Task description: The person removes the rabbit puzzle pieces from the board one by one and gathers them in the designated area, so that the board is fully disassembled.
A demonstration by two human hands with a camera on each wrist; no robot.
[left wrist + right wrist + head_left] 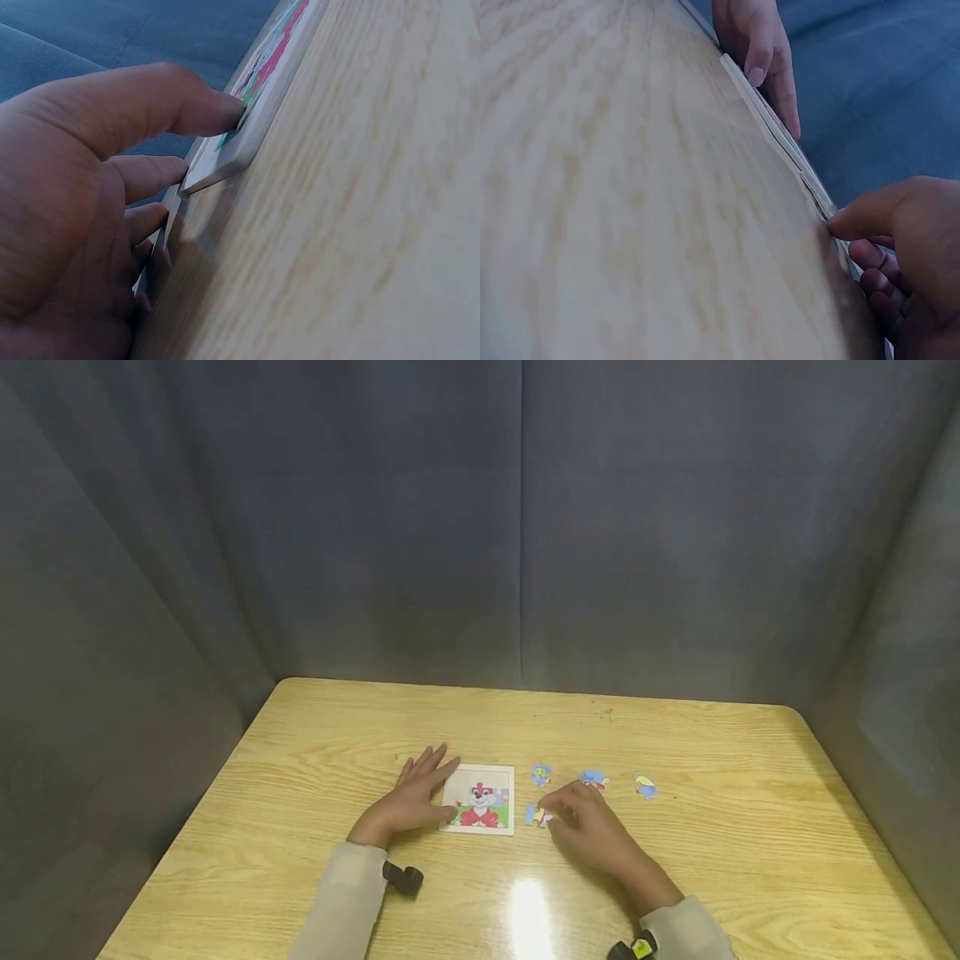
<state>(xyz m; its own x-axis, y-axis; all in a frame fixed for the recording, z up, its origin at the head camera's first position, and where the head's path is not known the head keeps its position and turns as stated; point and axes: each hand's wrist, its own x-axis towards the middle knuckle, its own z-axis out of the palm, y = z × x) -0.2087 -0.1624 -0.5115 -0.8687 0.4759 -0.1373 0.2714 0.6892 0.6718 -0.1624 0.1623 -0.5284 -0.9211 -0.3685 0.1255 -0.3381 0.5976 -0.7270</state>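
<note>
A square jigsaw puzzle in a white frame tray (477, 832) lies on the table, partly filled with a red-and-white cartoon animal on green. My left hand (411, 803) is spread along the tray's left side; its thumb (202, 112) rests on the lower left corner. Right of the tray, my right hand (588, 827) pinches a blue, yellow and red puzzle piece (532, 815) at its right side, low at the tabletop. In the right wrist view, the right thumb (870, 214) is at the piece's edge, and most of the piece is hidden.
Beyond the right hand lie a blue puzzle piece with a yellow shape (541, 773), a blue-and-red piece (592, 777) partly behind the fingers, and a yellow-and-blue piece (645, 786). Dark curtains (517, 527) surround the wooden table (337, 718).
</note>
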